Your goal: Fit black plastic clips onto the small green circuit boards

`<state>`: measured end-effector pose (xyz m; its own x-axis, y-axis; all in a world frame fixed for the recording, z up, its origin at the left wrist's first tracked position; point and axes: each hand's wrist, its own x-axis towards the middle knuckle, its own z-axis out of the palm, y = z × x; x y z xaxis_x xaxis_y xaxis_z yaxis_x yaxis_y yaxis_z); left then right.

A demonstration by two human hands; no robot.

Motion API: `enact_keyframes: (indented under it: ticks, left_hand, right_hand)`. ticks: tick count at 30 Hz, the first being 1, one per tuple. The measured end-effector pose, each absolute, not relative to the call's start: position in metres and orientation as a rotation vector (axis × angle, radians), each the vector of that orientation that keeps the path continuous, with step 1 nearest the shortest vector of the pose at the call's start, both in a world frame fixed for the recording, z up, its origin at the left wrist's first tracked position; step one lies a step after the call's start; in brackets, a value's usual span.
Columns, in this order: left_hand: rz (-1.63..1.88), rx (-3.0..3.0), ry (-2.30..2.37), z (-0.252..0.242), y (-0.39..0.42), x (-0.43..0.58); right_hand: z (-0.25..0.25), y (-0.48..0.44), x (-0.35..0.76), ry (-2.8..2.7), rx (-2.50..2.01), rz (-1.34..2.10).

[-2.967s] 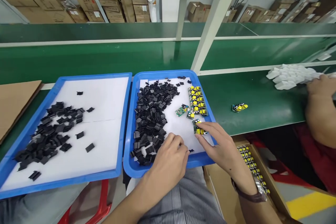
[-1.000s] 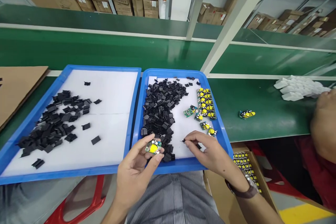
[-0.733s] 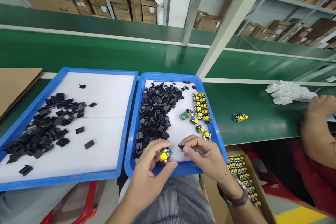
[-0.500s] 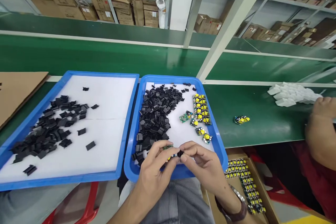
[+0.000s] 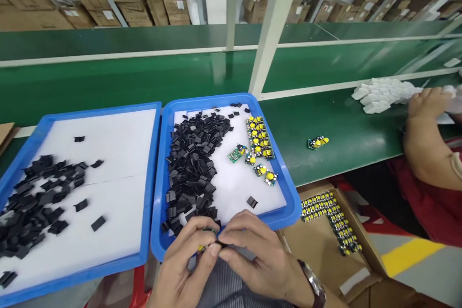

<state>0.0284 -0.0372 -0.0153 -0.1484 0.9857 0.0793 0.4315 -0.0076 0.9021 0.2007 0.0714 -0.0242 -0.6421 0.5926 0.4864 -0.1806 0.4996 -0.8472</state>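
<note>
Both hands meet at the near edge of the right blue tray. My left hand pinches a small circuit board, mostly covered by its fingers. My right hand grips a small black piece against that board. Inside the tray lie a heap of black pieces on the left, rows of boards with yellow parts at the right and several loose boards. A single black piece rests just beyond my right hand.
Another blue tray with black pieces stands at left. On the green bench lie one board and white parts, near another person's hand. A cardboard box of boards sits below right. A pale post rises behind.
The view has shifted, so the trays appear further left. A loose black piece now shows on the white liner near my right hand. The other person's hand holds something white.
</note>
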Motion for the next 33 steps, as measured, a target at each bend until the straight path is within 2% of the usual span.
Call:
enact_keyframes:
  ticks: [7,13,16,21,33]
  left_hand:
    - [1.060,1.494,1.603,-0.004,-0.028,0.031]
    - [1.109,1.410,1.576,-0.010,-0.017,0.052]
    - [1.123,1.344,1.565,-0.012,-0.012,0.055]
    - [1.152,1.160,1.440,-0.013,-0.011,0.052]
    - [1.543,0.435,1.039,-0.022,-0.010,0.042]
  right_hand:
    - [-0.029,0.068,0.199,-1.746,-0.432,1.374]
    - [-0.034,0.062,0.205,-1.361,-0.700,1.707]
    - [-0.035,0.070,0.210,-1.377,-0.686,1.793]
    - [-0.034,0.082,0.218,-1.417,-0.586,1.729]
    - [-0.023,0.085,0.215,-1.546,-0.608,1.449]
